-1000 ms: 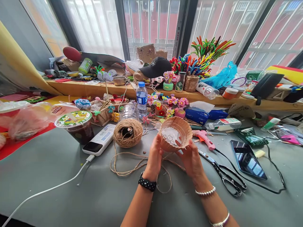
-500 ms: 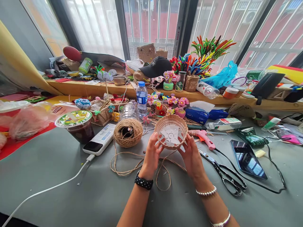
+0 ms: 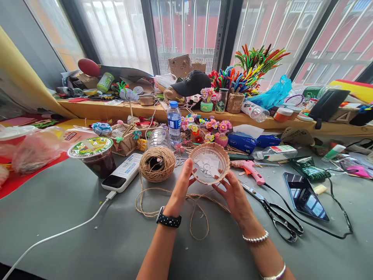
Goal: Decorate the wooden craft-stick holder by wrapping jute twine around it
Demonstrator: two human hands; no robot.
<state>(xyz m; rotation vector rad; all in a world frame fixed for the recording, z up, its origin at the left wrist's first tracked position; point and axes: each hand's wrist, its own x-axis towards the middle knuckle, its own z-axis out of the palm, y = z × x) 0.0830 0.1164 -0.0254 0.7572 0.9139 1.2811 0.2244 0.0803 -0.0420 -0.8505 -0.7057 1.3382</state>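
Note:
Both my hands hold a small round bowl (image 3: 209,163) above the grey table (image 3: 87,241). Its base is clear plastic and its rim is wrapped in brown twine. My left hand (image 3: 183,186) grips the bowl's left edge with thumb and fingers. My right hand (image 3: 233,192) supports its right underside, fingers curled. Loose jute twine (image 3: 171,202) trails from under my hands to a twine ball (image 3: 157,164) just to the left.
A pink glue gun (image 3: 250,171) and black scissors (image 3: 276,217) lie to the right, beside a phone (image 3: 304,196). A power bank (image 3: 124,173), a lidded cup (image 3: 93,155) and a water bottle (image 3: 174,121) stand at left. Pipe cleaners (image 3: 250,66) and craft flowers crowd the sill.
The bowl has tilted from facing left toward me to sitting more level. My left hand has slid from under it to its left edge.

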